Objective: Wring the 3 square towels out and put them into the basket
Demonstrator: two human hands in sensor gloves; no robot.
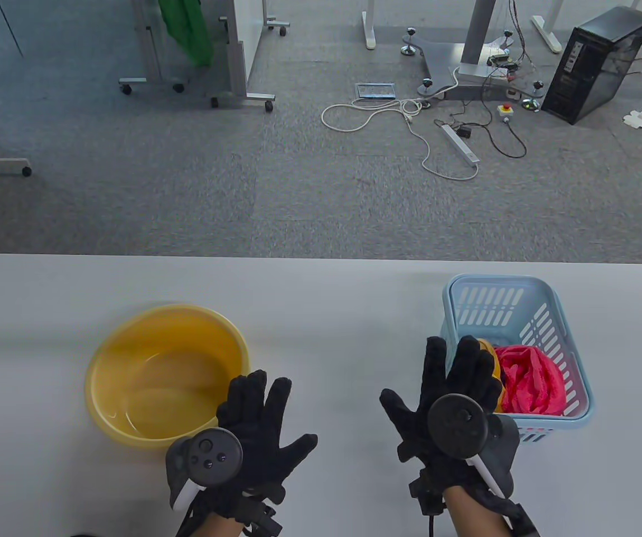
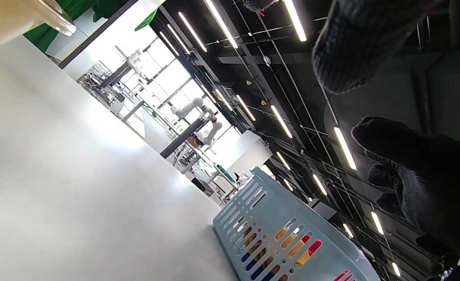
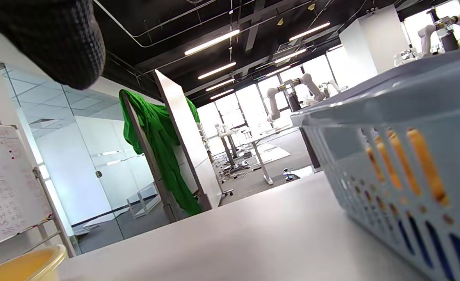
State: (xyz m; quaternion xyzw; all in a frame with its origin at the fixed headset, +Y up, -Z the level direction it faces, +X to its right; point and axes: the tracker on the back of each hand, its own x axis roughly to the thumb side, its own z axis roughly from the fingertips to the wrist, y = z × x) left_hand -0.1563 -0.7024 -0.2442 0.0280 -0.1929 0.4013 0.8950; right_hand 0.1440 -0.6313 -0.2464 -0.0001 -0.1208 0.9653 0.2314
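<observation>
light: bright, even, ceiling strips | glare: table (image 2: 58,164) whitened | blur: yellow basin (image 1: 167,376) rim smeared

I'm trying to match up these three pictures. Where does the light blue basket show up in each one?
Table view: basket at right, beside the right hand.
Left wrist view: basket at bottom centre, tilted.
Right wrist view: basket fills the right side.
Shared landmark: the yellow basin, at each wrist view's left corner.
</observation>
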